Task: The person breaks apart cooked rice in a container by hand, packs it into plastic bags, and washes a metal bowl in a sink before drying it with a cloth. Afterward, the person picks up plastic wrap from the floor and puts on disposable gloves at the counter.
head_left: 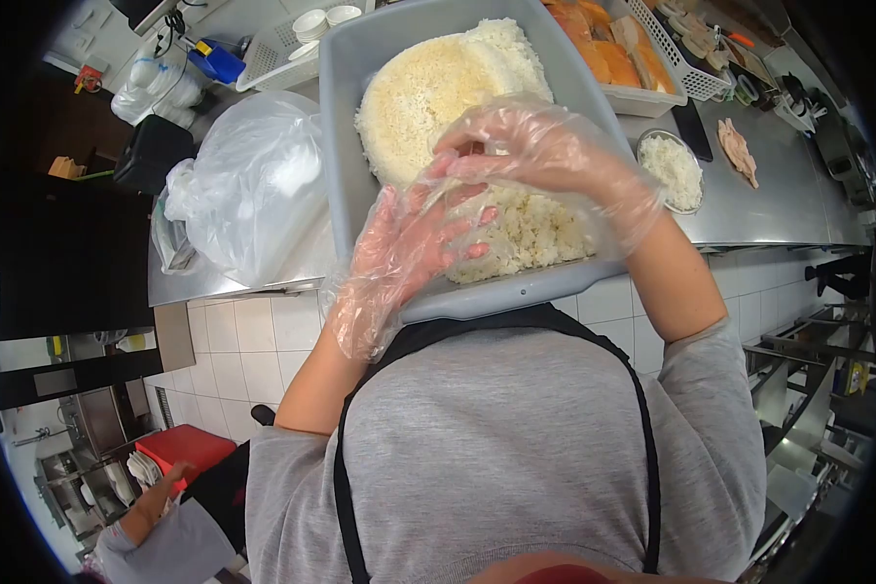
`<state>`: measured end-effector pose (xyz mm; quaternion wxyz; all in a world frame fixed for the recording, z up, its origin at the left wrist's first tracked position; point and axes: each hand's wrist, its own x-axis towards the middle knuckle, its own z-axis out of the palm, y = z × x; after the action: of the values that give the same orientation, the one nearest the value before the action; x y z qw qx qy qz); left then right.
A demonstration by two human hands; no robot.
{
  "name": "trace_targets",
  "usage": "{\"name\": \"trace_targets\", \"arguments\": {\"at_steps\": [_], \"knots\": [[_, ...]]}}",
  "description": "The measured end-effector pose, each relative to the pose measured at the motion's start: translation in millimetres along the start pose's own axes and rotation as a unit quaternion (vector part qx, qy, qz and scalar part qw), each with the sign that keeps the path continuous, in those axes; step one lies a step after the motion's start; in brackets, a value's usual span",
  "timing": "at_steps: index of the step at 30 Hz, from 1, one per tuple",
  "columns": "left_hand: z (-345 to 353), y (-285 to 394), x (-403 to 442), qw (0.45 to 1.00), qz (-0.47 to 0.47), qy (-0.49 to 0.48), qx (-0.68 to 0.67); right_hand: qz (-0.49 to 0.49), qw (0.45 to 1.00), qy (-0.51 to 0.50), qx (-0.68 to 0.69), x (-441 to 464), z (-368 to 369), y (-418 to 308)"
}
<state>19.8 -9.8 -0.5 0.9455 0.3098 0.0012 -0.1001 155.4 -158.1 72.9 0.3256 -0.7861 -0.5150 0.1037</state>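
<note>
Both my hands wear clear plastic gloves and are held over a grey tub (339,117). My left hand (404,238) is open with its fingers spread, above the tub's near left part. My right hand (526,146) bends in from the right, its fingertips pinched together at the left hand's upper fingers. What the pinch holds, perhaps glove film, cannot be made out. Inside the tub sits a large rounded mass of cooked rice (414,92), yellowish on top. Looser rice (535,234) lies at the near end, partly hidden by my hands.
Left of the tub lies a clear plastic bag (253,185). To the right are a bowl of rice (670,170), a pale pink piece (737,151) and a tray of orange fish fillets (613,58). A co-worker (175,535) stands behind at lower left, by a red surface (185,448).
</note>
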Motion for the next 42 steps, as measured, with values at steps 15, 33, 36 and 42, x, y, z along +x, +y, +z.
{"name": "trace_targets", "arguments": {"at_steps": [15, 33, 36, 42], "knots": [[4, 14, -5, 0.991, 0.058, -0.002, -0.117, 0.145, 0.951, 0.083, 0.259, -6, 2, 42], [6, 18, -6, 0.999, -0.041, -0.028, -0.018, 0.124, 0.933, 0.21, 0.265, -13, 15, 66], [5, 20, 3, 0.995, -0.086, -0.026, 0.039, 0.097, 0.907, 0.157, 0.378, -11, 25, 31], [3, 15, -6, 0.979, -0.131, 0.024, 0.156, 0.052, 0.993, 0.105, 0.028, 1, 27, 45]]}}
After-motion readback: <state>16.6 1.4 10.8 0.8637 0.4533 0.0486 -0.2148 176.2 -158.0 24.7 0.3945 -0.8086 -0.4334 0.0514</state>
